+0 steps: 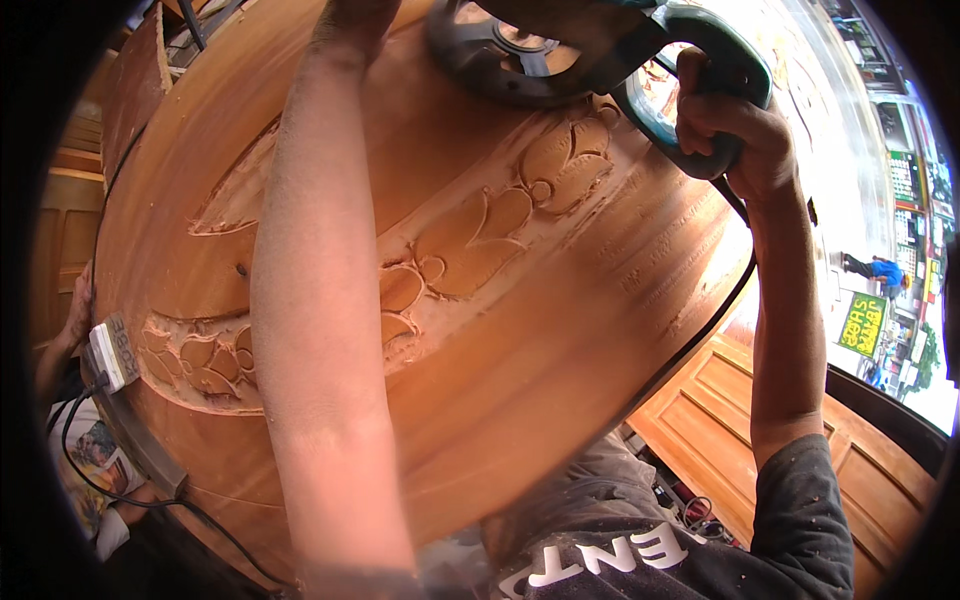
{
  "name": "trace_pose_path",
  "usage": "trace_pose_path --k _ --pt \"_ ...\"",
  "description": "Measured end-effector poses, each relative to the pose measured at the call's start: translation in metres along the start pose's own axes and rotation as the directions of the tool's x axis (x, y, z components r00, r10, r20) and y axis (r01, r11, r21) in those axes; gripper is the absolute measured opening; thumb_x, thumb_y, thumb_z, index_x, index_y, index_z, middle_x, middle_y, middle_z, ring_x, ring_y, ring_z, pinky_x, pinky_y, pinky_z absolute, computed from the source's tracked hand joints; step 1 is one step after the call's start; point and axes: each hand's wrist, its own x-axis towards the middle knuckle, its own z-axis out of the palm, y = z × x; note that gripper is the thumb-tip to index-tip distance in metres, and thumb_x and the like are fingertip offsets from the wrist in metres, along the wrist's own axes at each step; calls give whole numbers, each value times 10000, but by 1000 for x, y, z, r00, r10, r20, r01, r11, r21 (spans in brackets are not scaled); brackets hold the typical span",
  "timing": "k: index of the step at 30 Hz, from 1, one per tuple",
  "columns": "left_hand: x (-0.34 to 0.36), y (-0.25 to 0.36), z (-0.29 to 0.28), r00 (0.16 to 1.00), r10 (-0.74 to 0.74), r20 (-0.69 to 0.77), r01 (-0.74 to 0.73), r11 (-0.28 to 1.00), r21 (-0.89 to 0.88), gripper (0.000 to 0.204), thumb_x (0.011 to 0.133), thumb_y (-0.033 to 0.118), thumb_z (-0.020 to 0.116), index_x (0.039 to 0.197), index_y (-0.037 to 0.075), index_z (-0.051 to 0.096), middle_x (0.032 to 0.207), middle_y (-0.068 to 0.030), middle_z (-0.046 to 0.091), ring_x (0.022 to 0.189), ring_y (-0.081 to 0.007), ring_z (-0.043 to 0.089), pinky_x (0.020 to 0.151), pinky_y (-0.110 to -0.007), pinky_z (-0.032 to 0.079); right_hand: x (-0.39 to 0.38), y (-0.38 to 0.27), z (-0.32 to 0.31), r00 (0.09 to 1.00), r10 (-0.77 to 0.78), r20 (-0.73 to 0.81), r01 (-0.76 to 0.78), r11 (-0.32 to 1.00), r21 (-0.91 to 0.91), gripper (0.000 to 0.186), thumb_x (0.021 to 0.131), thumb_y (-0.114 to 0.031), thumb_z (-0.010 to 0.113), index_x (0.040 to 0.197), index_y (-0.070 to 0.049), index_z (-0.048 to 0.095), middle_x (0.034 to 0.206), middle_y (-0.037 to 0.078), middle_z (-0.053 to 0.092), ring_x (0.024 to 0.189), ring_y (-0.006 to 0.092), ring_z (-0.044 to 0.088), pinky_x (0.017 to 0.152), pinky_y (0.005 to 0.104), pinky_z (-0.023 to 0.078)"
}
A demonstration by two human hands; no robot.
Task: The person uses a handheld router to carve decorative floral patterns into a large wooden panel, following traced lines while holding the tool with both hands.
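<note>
My right hand point(738, 125) is closed round the looped handle of a dark green router point(505, 55), a power tool with a round, openwork base. The base rests on or just over a broad reddish-brown wooden panel point(560, 370), at its far side; the bit is not visible. A carved band of leaf and petal shapes point(470, 240) runs across the wood, partly behind my left forearm. Reaching far over the panel, my left hand point(358, 20) is cut off by the top edge, left of the router. Its fingers are out of sight.
A black cord point(690, 345) hangs past my right forearm. At the panel's left edge lies a white power strip point(113, 357) with a plugged-in cable. Another person's hand point(78, 310) is beside it. Wooden panelled doors point(715, 390) stand lower right, with a bright street beyond.
</note>
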Motion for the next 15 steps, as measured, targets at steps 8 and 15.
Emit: trace_pose_path --k 8,15 --pt "0 -9 -9 996 67 -57 -66 997 30 653 1087 530 465 1590 120 383 1508 -37 518 1367 -195 494 1175 -454 345 -3 -4 4 999 42 3 -42 998 54 205 777 -113 723 950 -25 656 674 31 551 583 121 537 580 270 415" --pt "-5 0 -4 999 -7 -41 8 1000 14 690 1072 582 457 1591 134 379 1513 -35 509 1372 -213 482 1180 -462 336 -5 -4 6 1000 23 0 -23 1000 14 216 776 -135 724 952 -28 656 675 28 547 585 116 538 584 262 418"
